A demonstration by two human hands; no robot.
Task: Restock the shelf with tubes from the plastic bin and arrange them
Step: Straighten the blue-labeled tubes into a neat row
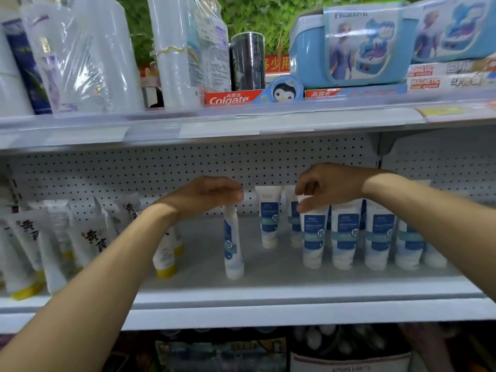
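As the shelf [268, 294] shows gaps, task judged partway. Lone tube [233, 245]: blue-and-white, upright at mid-shelf, apart from the row of like tubes [346, 232] at right. Plastic bin: not in view, remaining stock unknown. Left hand [212, 194]: fingers curled over the lone tube's top, gripping. Right hand [322, 189]: pinches the top of the row's leftmost front tube [312, 237]. Yellow-capped tubes [165, 261]: at left.

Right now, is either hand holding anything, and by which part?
The left hand grips the lone tube by its flat top end; the right hand pinches the row-end tube at its top too.
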